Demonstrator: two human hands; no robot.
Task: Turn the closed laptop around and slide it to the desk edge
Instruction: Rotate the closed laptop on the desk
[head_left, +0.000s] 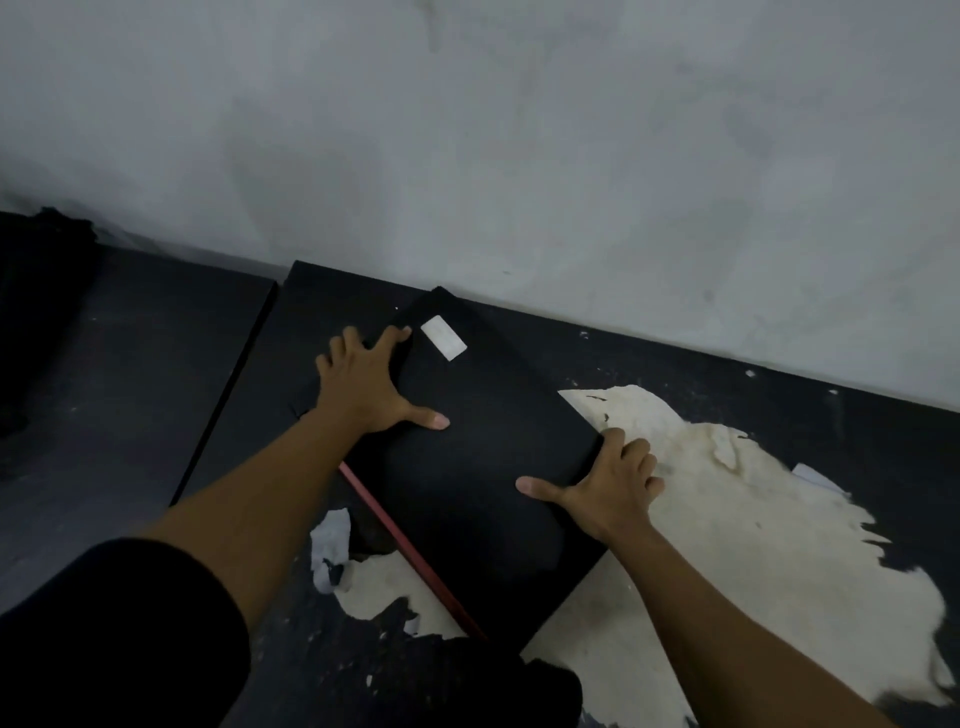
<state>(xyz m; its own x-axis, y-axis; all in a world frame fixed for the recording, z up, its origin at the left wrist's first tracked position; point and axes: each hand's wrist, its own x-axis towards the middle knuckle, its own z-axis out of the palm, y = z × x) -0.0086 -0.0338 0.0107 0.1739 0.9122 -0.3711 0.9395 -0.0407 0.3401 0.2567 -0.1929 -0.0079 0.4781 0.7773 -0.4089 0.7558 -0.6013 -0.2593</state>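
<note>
Fingers (347, 347) of the left hand (370, 391) lie spread on the closed laptop (483, 457); the right hand (613, 486) seemingly curls over its right edge, on the peeling surface (779, 545).

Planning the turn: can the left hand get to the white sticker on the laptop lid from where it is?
Probably yes. The left hand lies flat on the laptop, its index fingertip just beside the white sticker, with nothing between them. The right hand grips the opposite edge, well clear.

The laptop (483, 457) is matte black with a white sticker (443, 338) and red edge strip (410, 551); the desk (779, 519) is black, peeled to cream patches.
</note>
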